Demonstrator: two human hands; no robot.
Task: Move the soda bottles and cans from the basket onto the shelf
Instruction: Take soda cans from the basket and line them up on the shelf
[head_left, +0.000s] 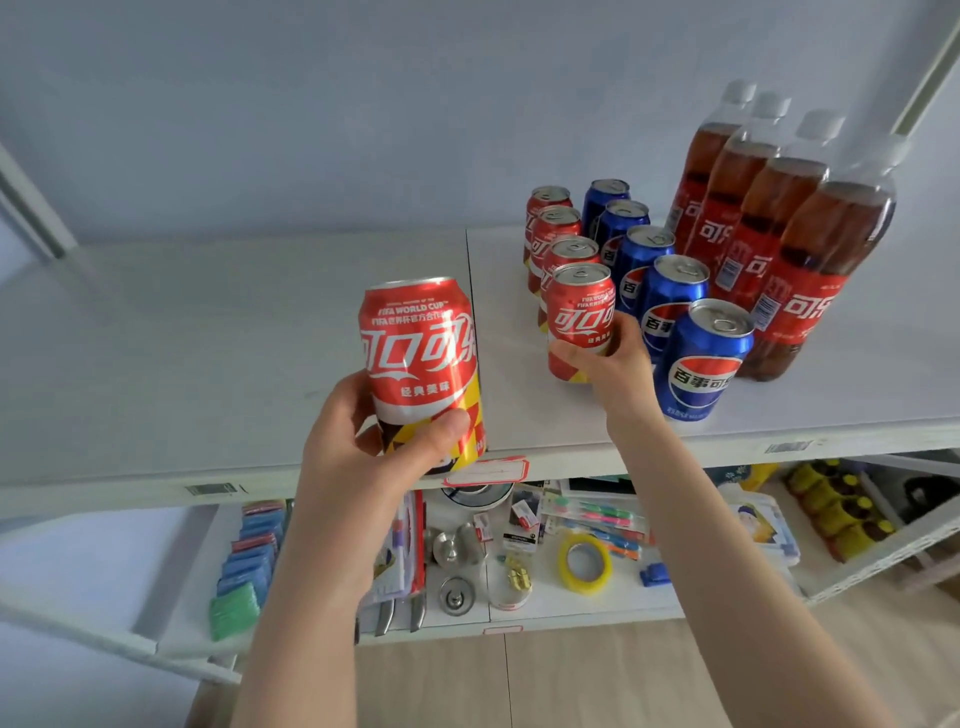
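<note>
White shelf (208, 364), pale wall (311, 104)

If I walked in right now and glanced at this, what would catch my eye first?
Probably the big red can held up in the left hand, close to the camera at the shelf edge. Next, the right hand gripping another red can at the front of a tidy red row, beside a row of blue cans and four cola bottles on the right.
</note>
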